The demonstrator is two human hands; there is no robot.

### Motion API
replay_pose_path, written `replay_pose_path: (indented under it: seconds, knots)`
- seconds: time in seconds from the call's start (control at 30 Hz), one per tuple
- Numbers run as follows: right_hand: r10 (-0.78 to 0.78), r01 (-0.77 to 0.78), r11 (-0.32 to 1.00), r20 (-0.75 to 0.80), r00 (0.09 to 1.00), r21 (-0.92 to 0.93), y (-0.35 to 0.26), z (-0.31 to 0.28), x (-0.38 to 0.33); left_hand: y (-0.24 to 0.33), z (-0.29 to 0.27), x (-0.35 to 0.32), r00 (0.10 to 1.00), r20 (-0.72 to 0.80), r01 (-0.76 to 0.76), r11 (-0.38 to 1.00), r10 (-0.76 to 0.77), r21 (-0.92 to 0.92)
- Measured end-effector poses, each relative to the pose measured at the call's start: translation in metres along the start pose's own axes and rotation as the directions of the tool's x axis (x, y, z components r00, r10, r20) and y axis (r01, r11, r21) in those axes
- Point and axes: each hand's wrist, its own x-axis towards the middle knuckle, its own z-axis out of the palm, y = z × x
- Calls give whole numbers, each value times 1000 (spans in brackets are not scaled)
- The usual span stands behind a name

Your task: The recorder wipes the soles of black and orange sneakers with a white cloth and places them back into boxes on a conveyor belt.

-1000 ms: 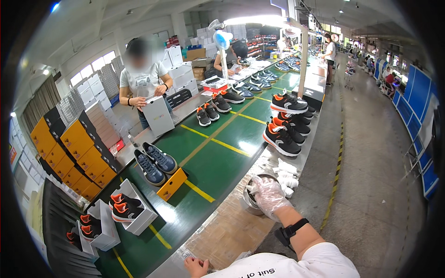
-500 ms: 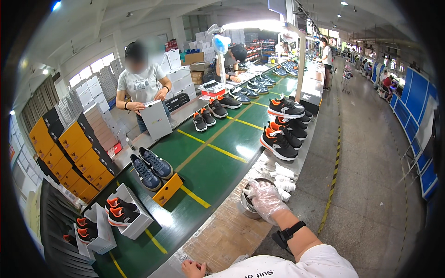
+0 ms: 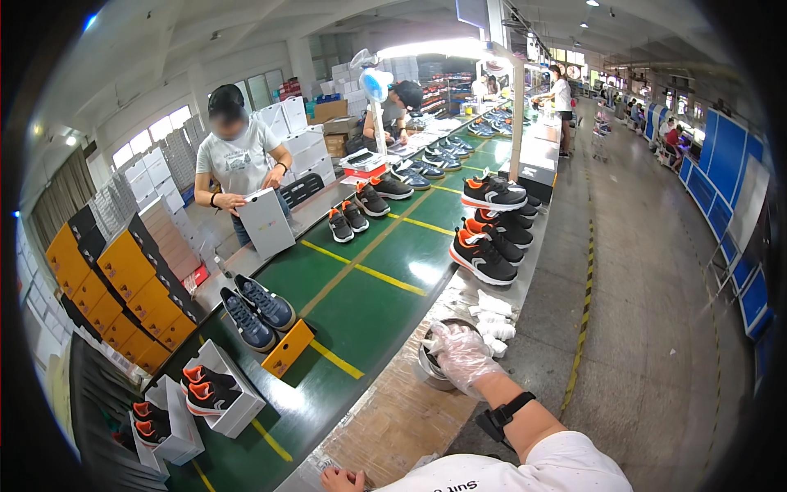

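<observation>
While right hand (image 3: 461, 357) covers metal bowl (image 3: 432, 366), belt edge (image 3: 385, 340) beside.

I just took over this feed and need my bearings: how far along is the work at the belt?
Done: two black-and-orange pairs sit in open white boxes. In hand: the gloved right hand rests on a round metal tin; the bare left hand rests on the bench edge. Left: the navy pair and black-and-orange shoes lie unboxed on the green belt.
</observation>
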Motion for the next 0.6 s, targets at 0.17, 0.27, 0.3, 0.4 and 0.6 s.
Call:
replay_pose_path:
  seconds: [0.17,0.27,0.3,0.4,0.6]
  knots:
    - [22,-23,999,20,1000,24,-1,-4,1,-1,2,-1,999,40,27,1000,-27,-12]
    - [-8,7,1000,-43,999,-17,5,-1,1,2,6,0,1000,-12,13,1000,-13,8]
    - [-11,10,1000,-39,999,-15,5,-3,2,2,6,0,1000,-4,26,1000,-26,10]
    - [-5,5,1000,-17,1000,4,8,-7,6,8,5,1,999,-4,35,999,-35,35]
    - [4,-4,1000,-5,1000,20,16,-11,10,15,8,5,1000,-11,17,998,-17,52]
